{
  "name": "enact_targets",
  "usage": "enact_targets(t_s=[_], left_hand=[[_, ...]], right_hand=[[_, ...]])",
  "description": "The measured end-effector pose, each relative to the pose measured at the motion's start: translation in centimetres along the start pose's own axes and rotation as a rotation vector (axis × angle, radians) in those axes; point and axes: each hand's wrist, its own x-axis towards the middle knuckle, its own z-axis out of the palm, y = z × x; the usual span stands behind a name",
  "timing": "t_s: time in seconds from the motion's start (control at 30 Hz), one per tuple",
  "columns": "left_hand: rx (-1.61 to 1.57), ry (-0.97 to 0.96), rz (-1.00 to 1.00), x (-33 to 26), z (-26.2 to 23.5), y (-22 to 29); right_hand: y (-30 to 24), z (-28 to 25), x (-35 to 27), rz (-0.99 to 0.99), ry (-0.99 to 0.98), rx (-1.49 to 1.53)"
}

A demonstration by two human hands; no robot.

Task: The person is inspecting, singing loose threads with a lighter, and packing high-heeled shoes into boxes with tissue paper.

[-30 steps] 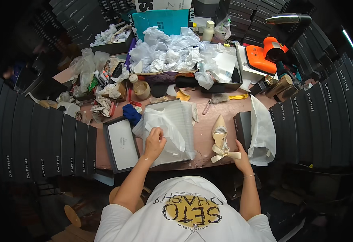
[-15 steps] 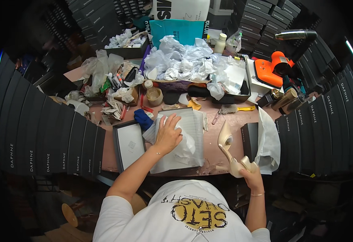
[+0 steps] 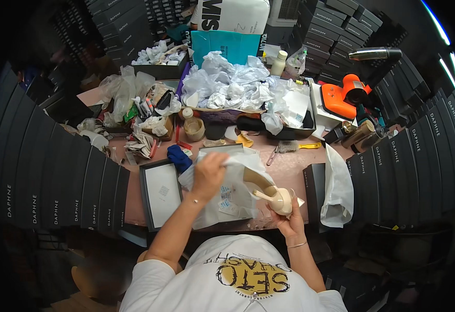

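My left hand (image 3: 210, 174) is closed on the edge of a thin white bag (image 3: 247, 160), lifted above an open shoe box (image 3: 222, 224). My right hand (image 3: 288, 221) grips a beige high-heeled shoe (image 3: 281, 202) by its heel end. The shoe's front part points toward the bag's raised edge, and I cannot tell how far inside it is. White wrapping sheet lines the box, and small printed packets (image 3: 227, 197) show in it. Left of the box lies its dark-rimmed lid (image 3: 163, 195), pale side up, with a blue cloth (image 3: 179, 158) at its far corner.
A white bag (image 3: 337, 192) hangs over a dark box (image 3: 314, 192) on the right. Behind are a yellow-handled brush (image 3: 300, 146), a jar (image 3: 193, 127), a heap of crumpled white paper (image 3: 227, 86) and an orange device (image 3: 341, 99). Rows of dark shoe boxes (image 3: 76, 182) flank both sides.
My right hand has brought the shoe left to the box and turned it toward the bag. My left hand has closed on the white bag and lifted it.
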Motion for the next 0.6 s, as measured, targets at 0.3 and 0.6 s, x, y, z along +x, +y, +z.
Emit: enact_targets(t_s=[0.3,0.6], left_hand=[[-0.211,-0.156,-0.062,-1.8,2.5,2.9],[-0.38,-0.192,0.567,-5.4,4.3,12.0]], right_hand=[[-0.6,-1.9,-2.6,0.152,-0.14,0.224],[3.6,-10.3,5.0,-0.296,-0.198,-0.49]])
